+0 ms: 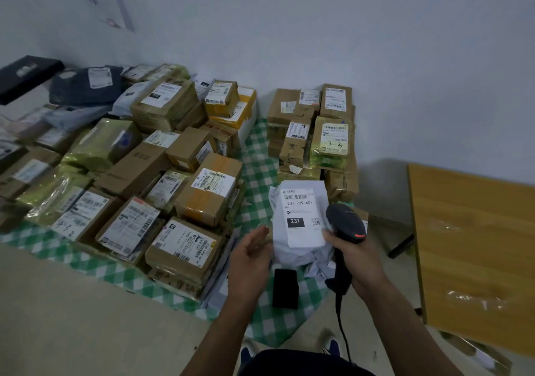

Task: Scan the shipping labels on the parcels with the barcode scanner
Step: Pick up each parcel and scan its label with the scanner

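Checked cloth (pixel 258 151), scanner (pixel 346 223) within right fingers (pixel 337 241)

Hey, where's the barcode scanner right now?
Head view, right of centre: the right hand grips the barcode scanner beside the white parcel, left of the wooden table.

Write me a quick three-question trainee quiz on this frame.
1. True or false: the left hand grips the barcode scanner.
2. Which number is printed white on black on the white parcel? A) 231 B) 507 C) 118
3. Fill in: the parcels lie on a green-and-white ____ cloth.

Key: 1 false, the right hand holds it; 2 A; 3 checked.
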Demonstrator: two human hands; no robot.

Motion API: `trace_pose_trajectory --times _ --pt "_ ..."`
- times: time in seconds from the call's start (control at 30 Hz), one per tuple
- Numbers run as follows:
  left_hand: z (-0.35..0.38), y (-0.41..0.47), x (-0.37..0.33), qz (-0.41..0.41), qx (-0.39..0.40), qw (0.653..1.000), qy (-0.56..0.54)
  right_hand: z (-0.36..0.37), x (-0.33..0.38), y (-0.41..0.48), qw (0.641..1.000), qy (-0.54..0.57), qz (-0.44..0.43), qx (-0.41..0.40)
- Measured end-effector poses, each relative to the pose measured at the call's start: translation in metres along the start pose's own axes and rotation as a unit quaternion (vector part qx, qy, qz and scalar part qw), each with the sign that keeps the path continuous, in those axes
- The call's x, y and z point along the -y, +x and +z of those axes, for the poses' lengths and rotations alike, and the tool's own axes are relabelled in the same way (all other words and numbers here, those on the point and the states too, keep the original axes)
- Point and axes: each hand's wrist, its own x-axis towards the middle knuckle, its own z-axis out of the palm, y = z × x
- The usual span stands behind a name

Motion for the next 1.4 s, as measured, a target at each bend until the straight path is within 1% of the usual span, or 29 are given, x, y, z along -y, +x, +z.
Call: trace_pose_trajectory --times 0.07,0.13,0.2,0.23,0.4,0.47,0.53,0.6,0.73,0.83,0.93,1.1,1.4 --pt "0.0 -0.002 -0.01 0.029 -0.015 0.999 0.006 0.001 0.002 -0.004 1.0 0.0 -0.022 -0.023" --pt "0.004 -0.003 -0.02 0.052 0.018 0.999 0.0 0.002 0.006 -0.008 0.999 -0.004 -0.038 -0.031" --pt "0.009 -0.002 -0.026 0.047 0.055 0.997 -0.023 0.002 0.007 -0.011 0.999 -0.009 -0.043 -0.026" --pt "0.012 -0.001 -0.027 0.041 0.06 0.997 -0.035 0.002 0.008 -0.012 0.999 -0.012 -0.045 -0.023" --pt "0.016 0.0 -0.028 0.028 0.055 0.995 -0.076 0.002 0.021 -0.023 0.998 -0.021 -0.051 0.006" --pt "0.015 0.001 -0.027 0.039 0.042 0.995 -0.083 0.004 0.029 -0.029 0.996 -0.053 -0.071 -0.004" --pt "0.015 0.004 -0.027 0.056 0.02 0.996 -0.069 0.003 0.036 -0.031 0.987 -0.12 -0.1 -0.027" --pt "0.016 0.009 -0.025 0.067 0.002 0.996 -0.053 0.004 0.044 -0.034 0.98 -0.167 -0.109 -0.026" --pt "0.02 0.024 -0.018 0.062 -0.026 0.997 -0.034 0.011 0.059 -0.04 0.973 -0.218 -0.058 0.045" --pt "0.021 0.034 -0.009 0.069 -0.044 0.997 -0.009 0.019 0.064 -0.044 0.969 -0.223 -0.034 0.096" --pt "0.023 0.039 -0.003 0.072 -0.055 0.996 0.004 0.027 0.07 -0.048 0.969 -0.221 -0.025 0.105" --pt "0.023 0.043 0.004 0.074 -0.076 0.994 0.01 0.029 0.075 -0.053 0.965 -0.216 -0.003 0.148" --pt "0.021 0.044 0.009 0.068 -0.085 0.994 0.03 0.029 0.074 -0.049 0.957 -0.241 -0.002 0.162"
